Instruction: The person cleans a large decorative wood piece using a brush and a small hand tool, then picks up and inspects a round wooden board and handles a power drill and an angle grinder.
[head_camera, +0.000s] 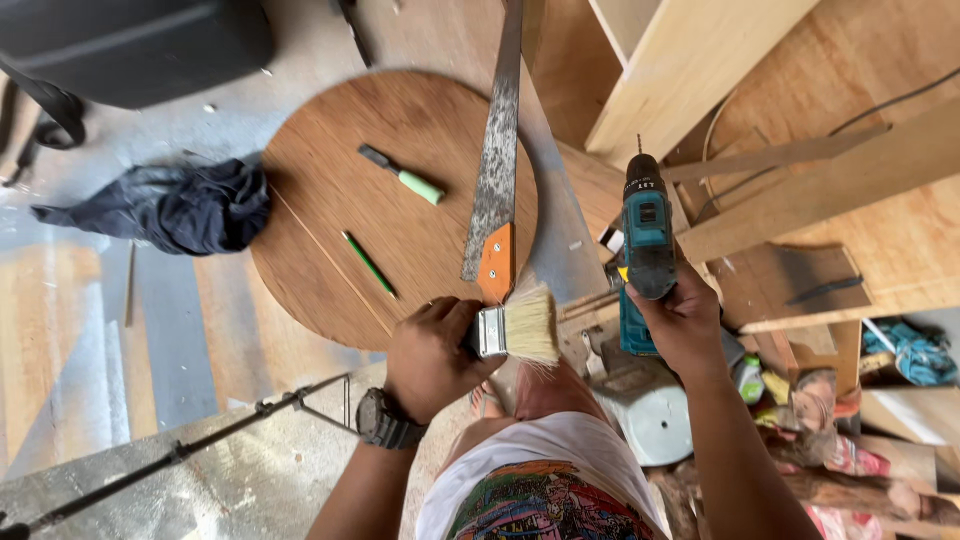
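Note:
My left hand (432, 355) grips a paintbrush (520, 325) with pale bristles and a metal ferrule, bristles pointing right. My right hand (682, 325) holds a teal cordless drill (646, 240), its bit pointing away from me toward the wooden boards. Just beyond the brush lies a round wooden board (330, 210). On it rest a hand saw (495, 170) with an orange handle, a green-handled tool (405, 178) and a green pencil (368, 263).
A dark crumpled cloth (175, 205) lies left of the round board. Light wooden planks and a box frame (690, 65) fill the upper right. A white round lid (650, 420) and colourful clutter (850, 420) sit lower right. A metal rod (180, 450) crosses lower left.

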